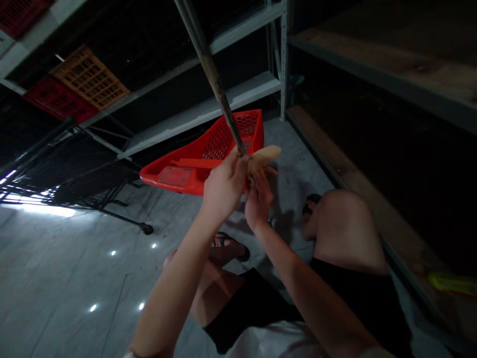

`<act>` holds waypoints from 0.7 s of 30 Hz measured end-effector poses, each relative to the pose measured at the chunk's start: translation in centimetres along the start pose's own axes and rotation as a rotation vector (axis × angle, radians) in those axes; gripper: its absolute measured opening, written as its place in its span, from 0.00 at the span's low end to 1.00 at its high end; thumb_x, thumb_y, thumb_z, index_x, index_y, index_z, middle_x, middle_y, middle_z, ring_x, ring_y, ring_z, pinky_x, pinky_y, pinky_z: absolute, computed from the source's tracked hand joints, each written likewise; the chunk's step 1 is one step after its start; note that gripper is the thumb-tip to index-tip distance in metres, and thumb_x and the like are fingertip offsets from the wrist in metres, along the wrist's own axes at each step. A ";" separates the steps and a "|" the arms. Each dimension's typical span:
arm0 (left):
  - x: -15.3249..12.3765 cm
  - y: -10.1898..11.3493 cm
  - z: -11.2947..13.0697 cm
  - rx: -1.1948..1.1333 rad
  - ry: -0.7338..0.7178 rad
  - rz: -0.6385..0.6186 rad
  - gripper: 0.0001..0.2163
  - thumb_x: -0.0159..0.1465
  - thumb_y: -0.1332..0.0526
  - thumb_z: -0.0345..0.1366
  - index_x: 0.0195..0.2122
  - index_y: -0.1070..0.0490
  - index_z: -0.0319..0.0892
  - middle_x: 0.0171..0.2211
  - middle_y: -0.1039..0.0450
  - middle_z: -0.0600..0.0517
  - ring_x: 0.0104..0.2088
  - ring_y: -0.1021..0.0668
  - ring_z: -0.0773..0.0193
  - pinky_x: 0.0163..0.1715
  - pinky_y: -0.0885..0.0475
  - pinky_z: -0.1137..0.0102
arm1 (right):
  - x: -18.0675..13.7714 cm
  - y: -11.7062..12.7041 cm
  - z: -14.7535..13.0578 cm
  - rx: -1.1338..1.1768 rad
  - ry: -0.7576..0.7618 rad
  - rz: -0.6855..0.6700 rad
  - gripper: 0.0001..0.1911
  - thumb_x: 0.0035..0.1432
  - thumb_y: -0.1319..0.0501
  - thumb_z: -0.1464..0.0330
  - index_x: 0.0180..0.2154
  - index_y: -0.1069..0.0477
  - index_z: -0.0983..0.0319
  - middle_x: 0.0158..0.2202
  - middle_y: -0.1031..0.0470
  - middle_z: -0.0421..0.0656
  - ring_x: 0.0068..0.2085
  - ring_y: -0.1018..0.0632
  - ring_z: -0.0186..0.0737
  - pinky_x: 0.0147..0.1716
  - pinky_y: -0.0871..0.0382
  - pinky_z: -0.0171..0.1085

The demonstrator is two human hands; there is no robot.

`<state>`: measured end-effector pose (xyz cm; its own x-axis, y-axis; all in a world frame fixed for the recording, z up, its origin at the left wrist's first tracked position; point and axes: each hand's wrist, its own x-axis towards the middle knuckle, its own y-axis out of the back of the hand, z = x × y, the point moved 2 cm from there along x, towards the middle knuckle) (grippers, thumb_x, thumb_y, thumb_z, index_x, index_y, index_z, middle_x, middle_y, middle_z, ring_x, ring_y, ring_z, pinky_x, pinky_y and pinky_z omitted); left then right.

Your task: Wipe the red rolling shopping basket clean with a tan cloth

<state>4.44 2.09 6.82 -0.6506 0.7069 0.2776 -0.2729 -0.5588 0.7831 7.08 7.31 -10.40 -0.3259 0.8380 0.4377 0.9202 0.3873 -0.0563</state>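
Note:
My left hand (223, 184) is closed around the lower end of a long, thin, worn pole (212, 74), which slants up and out of view at the top. Close beside it, my right hand (260, 199) has its fingers closed on a pale tan, flat piece with a rounded tip (266, 155) at the pole's end. What the piece is, and how it meets the pole, I cannot make out because my fingers cover the join. Just behind both hands, a red plastic shopping basket (175, 176) with a perforated wall rests on the floor.
Metal shelving (246, 94) stands ahead, with a yellow crate (91, 77) and a red crate (55, 99) on it at left. A dark wheeled cart frame (119, 216) is on the left. Wooden-edged shelves (391, 59) run along the right. My bent knees flank my arms.

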 end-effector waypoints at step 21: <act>-2.1 2.2 -5.7 0.192 -0.391 0.066 0.16 0.73 0.42 0.44 0.58 0.24 0.50 0.57 0.21 0.53 0.65 0.26 0.57 0.67 0.33 0.55 | 4.2 5.9 -5.0 -0.271 0.436 0.019 0.19 0.70 0.50 0.71 0.45 0.19 0.59 0.49 0.18 0.49 0.58 0.20 0.47 0.60 0.25 0.52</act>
<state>1.16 -3.13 4.80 -0.3349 0.8042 0.4910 -0.0795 -0.5434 0.8357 12.21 11.18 -4.42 -0.2411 0.5832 0.7757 0.9671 0.2112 0.1418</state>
